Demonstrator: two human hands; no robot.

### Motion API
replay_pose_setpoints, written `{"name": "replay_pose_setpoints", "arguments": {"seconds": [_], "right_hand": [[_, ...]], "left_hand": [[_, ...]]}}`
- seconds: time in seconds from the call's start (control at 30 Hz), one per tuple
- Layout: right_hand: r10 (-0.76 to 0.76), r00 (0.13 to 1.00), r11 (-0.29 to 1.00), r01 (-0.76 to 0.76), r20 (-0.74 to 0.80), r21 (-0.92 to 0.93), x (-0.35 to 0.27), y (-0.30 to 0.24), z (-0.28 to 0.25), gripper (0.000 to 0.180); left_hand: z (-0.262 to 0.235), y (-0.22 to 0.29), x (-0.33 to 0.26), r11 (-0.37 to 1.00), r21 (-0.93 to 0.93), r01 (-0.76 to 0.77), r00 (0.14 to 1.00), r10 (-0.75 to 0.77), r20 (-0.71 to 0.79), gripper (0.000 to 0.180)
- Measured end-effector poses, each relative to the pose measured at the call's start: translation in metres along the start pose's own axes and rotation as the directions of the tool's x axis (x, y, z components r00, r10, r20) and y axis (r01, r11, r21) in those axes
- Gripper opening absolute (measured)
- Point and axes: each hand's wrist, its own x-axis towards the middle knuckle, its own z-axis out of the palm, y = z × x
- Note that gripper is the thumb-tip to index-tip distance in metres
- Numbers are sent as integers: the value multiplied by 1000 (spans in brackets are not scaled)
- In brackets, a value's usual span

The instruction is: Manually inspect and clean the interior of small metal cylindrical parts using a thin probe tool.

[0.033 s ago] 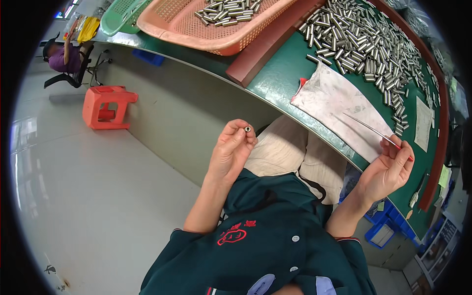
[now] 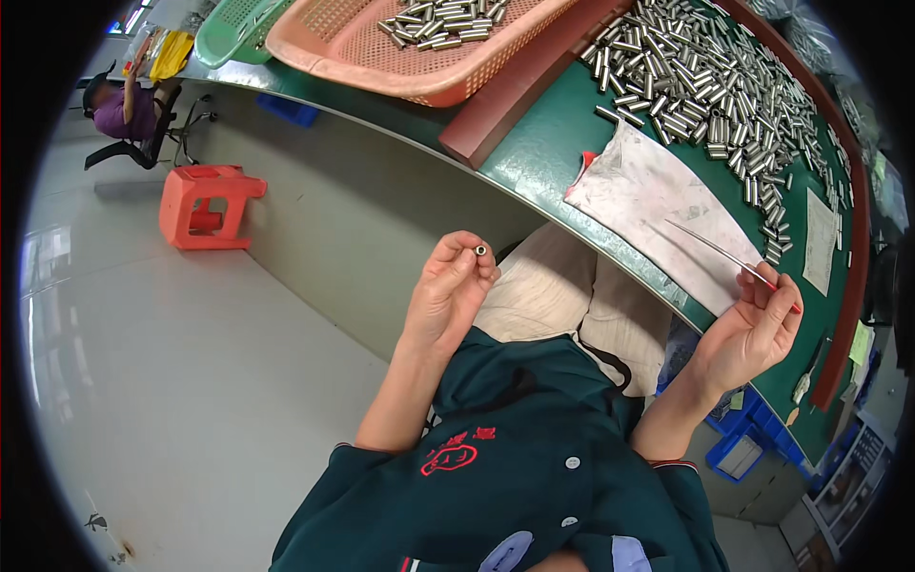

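1. We saw the left hand (image 2: 448, 291) raised in front of the chest, its fingers curled and pinched on a small metal tube (image 2: 480, 251) held end-on at the fingertips, below the bench edge.
2. The right hand (image 2: 753, 329) was loosely closed, thumb and fingers gripping the red-tipped end of a thin metal rod (image 2: 724, 255); the rod slanted up and to the left over a stained white cloth (image 2: 658, 205).
3. The cloth lay on the green workbench (image 2: 543, 157), just beside a large heap of short metal tubes (image 2: 705, 86).
4. A pink plastic basket (image 2: 381, 48) holding more tubes sat further left on the bench, with a green basket (image 2: 233, 29) beside it.
5. On the floor stood an orange stool (image 2: 205, 205); another person (image 2: 124, 110) sat well apart at the far left.
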Motion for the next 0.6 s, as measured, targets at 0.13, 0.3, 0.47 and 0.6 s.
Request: {"name": "replay_pose_setpoints", "arguments": {"seconds": [0.13,0.3,0.47,0.6], "right_hand": [[-4,1000,1000,4,10,-8,1,0,0,17],[-10,1000,1000,10,7,-10,1,2,1,17],[-11,1000,1000,11,9,-1,1,2,0,18],[-16,1000,1000,16,14,4,1,2,-1,18]], "left_hand": [[0,0,1,1000,-17,17,1000,-17,3,9],[3,0,2,998,-36,45,998,-46,-37,9],[3,-2,1,998,-37,47,999,-46,20,6],[1,-5,1,997,12,76,997,-77,32,11]]}}
